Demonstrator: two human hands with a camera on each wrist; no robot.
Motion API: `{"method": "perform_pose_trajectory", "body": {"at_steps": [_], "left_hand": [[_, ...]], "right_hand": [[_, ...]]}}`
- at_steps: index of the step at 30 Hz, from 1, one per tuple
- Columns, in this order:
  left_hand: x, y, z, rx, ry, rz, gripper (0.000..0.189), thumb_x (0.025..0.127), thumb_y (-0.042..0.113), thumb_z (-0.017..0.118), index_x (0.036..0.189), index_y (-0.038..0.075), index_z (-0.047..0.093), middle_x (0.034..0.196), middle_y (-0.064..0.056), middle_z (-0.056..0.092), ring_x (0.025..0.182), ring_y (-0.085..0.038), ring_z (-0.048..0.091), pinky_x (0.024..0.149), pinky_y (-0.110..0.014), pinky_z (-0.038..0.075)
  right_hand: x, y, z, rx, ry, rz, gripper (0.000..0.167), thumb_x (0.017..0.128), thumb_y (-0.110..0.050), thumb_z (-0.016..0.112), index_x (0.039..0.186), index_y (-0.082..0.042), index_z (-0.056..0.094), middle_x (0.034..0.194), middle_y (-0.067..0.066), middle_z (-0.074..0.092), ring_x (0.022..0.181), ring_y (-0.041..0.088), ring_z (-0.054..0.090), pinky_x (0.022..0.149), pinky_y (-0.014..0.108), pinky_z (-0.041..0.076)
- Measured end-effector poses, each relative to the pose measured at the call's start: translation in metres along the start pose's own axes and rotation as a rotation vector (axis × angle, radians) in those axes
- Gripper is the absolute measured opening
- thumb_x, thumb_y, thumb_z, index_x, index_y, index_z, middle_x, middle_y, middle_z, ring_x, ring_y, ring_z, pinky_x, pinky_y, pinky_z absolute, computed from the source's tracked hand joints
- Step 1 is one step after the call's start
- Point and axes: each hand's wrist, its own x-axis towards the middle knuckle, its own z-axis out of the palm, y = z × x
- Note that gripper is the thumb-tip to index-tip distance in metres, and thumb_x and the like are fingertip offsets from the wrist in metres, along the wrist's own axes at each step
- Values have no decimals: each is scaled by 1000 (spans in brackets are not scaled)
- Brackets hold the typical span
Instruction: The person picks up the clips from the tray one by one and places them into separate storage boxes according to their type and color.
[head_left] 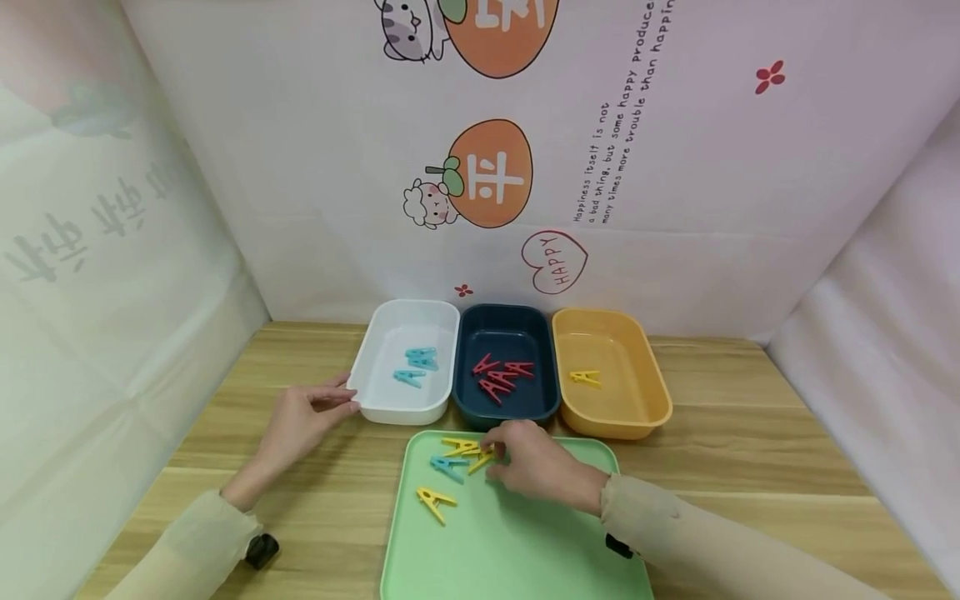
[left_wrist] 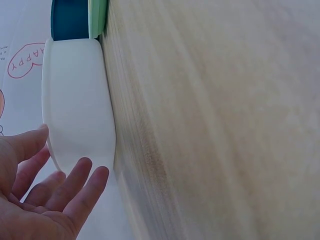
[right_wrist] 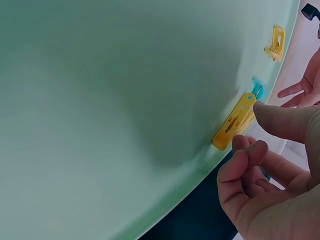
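Note:
My right hand [head_left: 536, 462] is over the top of the green tray [head_left: 517, 542], its thumb and curled fingers apart beside a yellow clothespin [right_wrist: 232, 122]. A gap shows between thumb and fingertips in the right wrist view. Close by lie another yellow clothespin [head_left: 459, 445] and a blue clothespin [head_left: 448, 467]. A further yellow clothespin [head_left: 433, 502] lies nearer the tray's left edge. On the left, my left hand [head_left: 303, 421] has its fingertips right at the side of the white bin [left_wrist: 80, 100], with thumb at the rim and fingers loosely bent.
Beyond the tray, three bins stand side by side. Blue clothespins [head_left: 409, 378] lie in the white one, several red clothespins [head_left: 497, 386] in the dark blue bin [head_left: 506, 315], and one yellow clothespin [head_left: 585, 378] in the orange bin [head_left: 656, 392]. A printed cloth [head_left: 337, 167] hangs behind.

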Motion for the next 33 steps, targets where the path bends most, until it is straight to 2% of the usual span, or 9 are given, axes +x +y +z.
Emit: {"method": "perform_pose_trajectory", "body": {"at_steps": [5, 10, 13, 16, 19, 21, 25, 28, 33], "left_hand": [[0, 0, 0, 7, -3, -6, 19, 92, 10, 85, 106, -2, 81, 134, -18, 68, 112, -36, 72, 77, -15, 55], [1, 1, 1, 2, -5, -10, 20, 92, 10, 85, 107, -2, 81, 134, -18, 68, 113, -36, 72, 78, -15, 54], [1, 1, 1, -6, -8, -14, 19, 92, 9, 85, 107, -3, 81, 135, -19, 67, 112, -37, 72, 78, -15, 55], [1, 1, 0, -9, -6, -16, 19, 91, 9, 85, 106, -2, 81, 135, -19, 67, 111, -36, 72, 76, -16, 56], [1, 0, 0, -5, -7, -15, 19, 92, 10, 85, 106, -2, 82, 135, -18, 67, 112, -36, 72, 76, -17, 56], [1, 0, 0, -6, -10, -14, 19, 92, 10, 85, 106, -2, 82, 135, -18, 67, 112, -36, 72, 76, -17, 56], [1, -1, 0, -6, -10, -12, 19, 92, 10, 85, 106, -2, 82, 134, -18, 68, 113, -36, 72, 76, -16, 55], [1, 0, -1, -8, -10, -11, 19, 91, 9, 85, 106, -2, 81, 134, -19, 68, 113, -36, 72, 76, -16, 55], [1, 1, -1, -12, -11, -17, 20, 91, 10, 85, 107, -2, 81, 135, -18, 67, 112, -36, 72, 76, -16, 56]], "right_hand": [[-2, 0, -1, -27, -28, 16, 35, 89, -10, 85, 122, -3, 76, 83, -5, 64, 70, 12, 56, 63, 30, 51], [-12, 0, -8, 0, -63, -7, 10, 88, -10, 86, 96, -10, 81, 78, -8, 66, 65, 10, 56, 62, 28, 51], [-15, -1, -11, 37, -98, -38, 8, 89, -9, 86, 87, -14, 80, 74, -10, 66, 62, 10, 56, 59, 27, 49], [-15, -1, -11, 57, -102, -44, 11, 90, -4, 82, 97, -12, 81, 79, -9, 65, 67, 11, 57, 61, 28, 50], [-12, 1, -10, 41, -96, -27, 24, 91, 0, 80, 113, -10, 80, 86, -6, 66, 74, 14, 57, 65, 29, 52], [-10, 2, -9, 21, -96, -24, 29, 90, 3, 80, 117, -8, 79, 91, -5, 68, 78, 15, 58, 68, 29, 53], [-9, 3, -6, 1, -89, -35, 20, 88, 2, 82, 106, -8, 82, 90, -6, 71, 78, 14, 58, 70, 28, 53], [-14, 6, -4, 2, -80, -48, 11, 88, 0, 83, 95, -9, 81, 82, -8, 69, 72, 10, 57, 67, 28, 53], [-22, 11, -2, 28, -61, -32, 11, 87, -6, 87, 87, -13, 78, 76, -11, 65, 68, 9, 57, 65, 28, 52]]}}
